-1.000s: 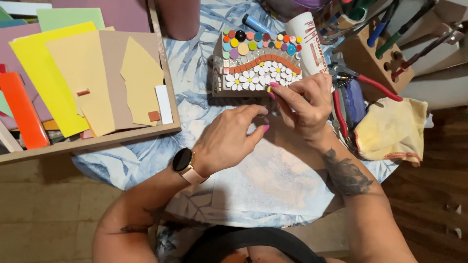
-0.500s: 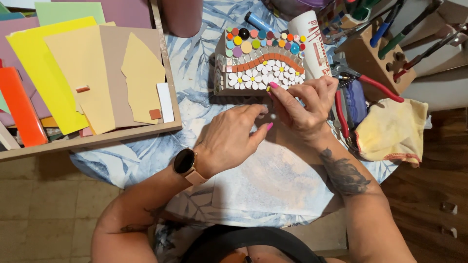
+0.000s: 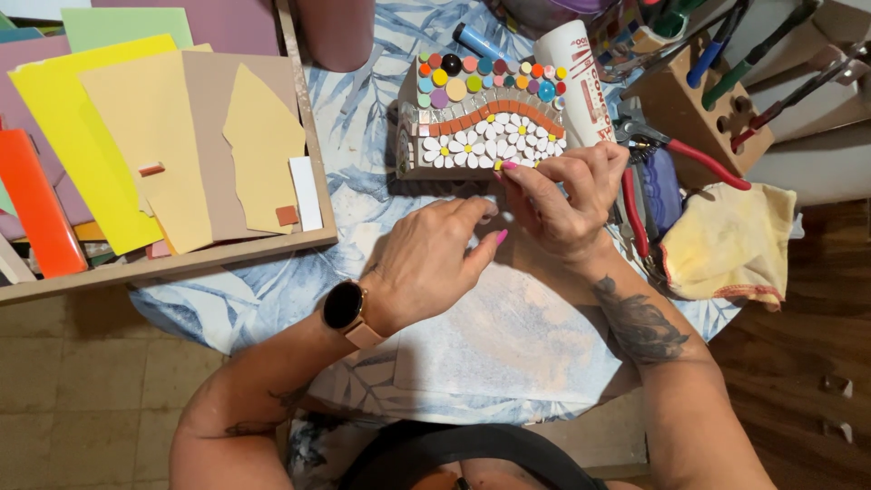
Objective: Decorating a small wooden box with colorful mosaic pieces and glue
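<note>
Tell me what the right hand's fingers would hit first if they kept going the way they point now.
The right hand has its fingers aimed up and left, so it would probably meet the mosaic piece at its near white-petal edge; they look almost touching already, though depth is unclear.

Glossy tile mosaic; wooden tray

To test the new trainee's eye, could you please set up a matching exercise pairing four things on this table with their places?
Things:
1. mosaic piece
2. yellow cloth
3. coloured sheets
4. smartwatch

Places:
A. on the left wrist
B. in the wooden tray at the left
C. at the table's right edge
D. just beyond the right hand

Pairs: 1-D, 2-C, 3-B, 4-A
</note>
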